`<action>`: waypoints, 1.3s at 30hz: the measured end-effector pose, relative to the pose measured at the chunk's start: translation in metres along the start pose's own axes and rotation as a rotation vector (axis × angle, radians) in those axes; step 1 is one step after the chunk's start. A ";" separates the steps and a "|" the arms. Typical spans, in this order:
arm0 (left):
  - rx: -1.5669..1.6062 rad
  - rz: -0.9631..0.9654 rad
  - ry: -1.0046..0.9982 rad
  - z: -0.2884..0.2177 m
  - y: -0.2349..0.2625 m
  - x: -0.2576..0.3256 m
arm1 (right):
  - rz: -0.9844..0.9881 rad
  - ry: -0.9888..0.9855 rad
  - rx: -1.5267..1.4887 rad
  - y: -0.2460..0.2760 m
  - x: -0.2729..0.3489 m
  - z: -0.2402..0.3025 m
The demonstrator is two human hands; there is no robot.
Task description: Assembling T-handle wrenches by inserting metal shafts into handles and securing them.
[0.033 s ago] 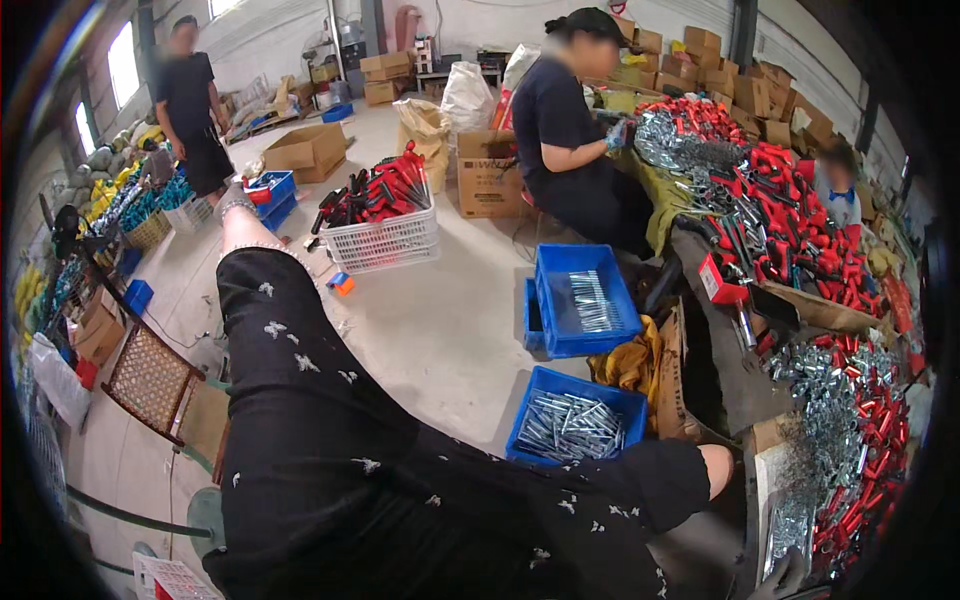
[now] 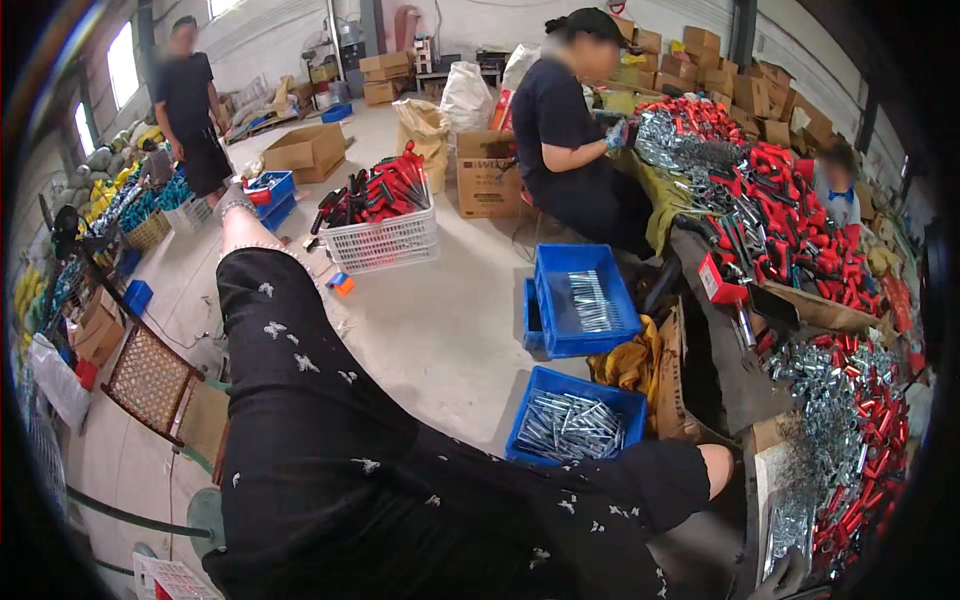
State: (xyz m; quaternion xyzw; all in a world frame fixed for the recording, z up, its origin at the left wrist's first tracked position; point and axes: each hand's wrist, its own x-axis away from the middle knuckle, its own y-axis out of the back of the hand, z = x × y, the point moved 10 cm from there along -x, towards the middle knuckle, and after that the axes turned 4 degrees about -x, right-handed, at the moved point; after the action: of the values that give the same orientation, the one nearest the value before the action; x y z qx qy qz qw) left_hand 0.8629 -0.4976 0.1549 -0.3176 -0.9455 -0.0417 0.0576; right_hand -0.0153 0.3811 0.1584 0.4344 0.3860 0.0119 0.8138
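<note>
- gloved right hand (image 2: 787, 576) is mostly cut off at the lower right, so can't tell if it's gripping anything; left hand's out of frame;
- small silver parts (image 2: 790, 528) sit right by its fingers, probably for easy reach;
- blue crate (image 2: 575, 383) near the knee (image 2: 715, 470) likely stops metal rods (image 2: 568, 426) rolling off

Black trousers (image 2: 400, 480) are carrying a scattered white butterfly print. Floor bin (image 2: 560, 383) is showing blue; rods (image 2: 570, 425) inside are gleaming silver. Crate (image 2: 385, 245) is showing white, tools (image 2: 380, 190) mixing red and black. Bench parts (image 2: 825, 440) are mixing silver and red. Cloth (image 2: 640, 355) is showing mustard yellow.
</note>
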 end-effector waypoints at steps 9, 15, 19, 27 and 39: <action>0.046 -0.084 0.089 -0.013 0.032 0.174 | -0.009 -0.022 -0.011 0.017 0.002 0.019; 0.244 -0.181 0.173 0.008 0.064 0.051 | 0.021 -0.044 -0.080 0.001 -0.008 0.022; 0.220 -0.157 0.203 0.029 0.023 0.064 | 0.023 -0.051 0.038 0.013 0.000 0.023; 0.348 -0.096 0.108 0.021 0.027 0.029 | 0.103 -0.100 0.066 0.001 -0.002 0.024; 0.167 -0.142 0.220 0.033 0.045 0.022 | 0.084 -0.070 0.142 0.000 -0.004 0.040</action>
State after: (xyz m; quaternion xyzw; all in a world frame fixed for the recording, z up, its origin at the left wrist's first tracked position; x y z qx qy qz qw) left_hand 0.8701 -0.4451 0.1273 -0.2374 -0.9538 -0.0014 0.1841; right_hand 0.0075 0.3517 0.1734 0.5070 0.3384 0.0036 0.7927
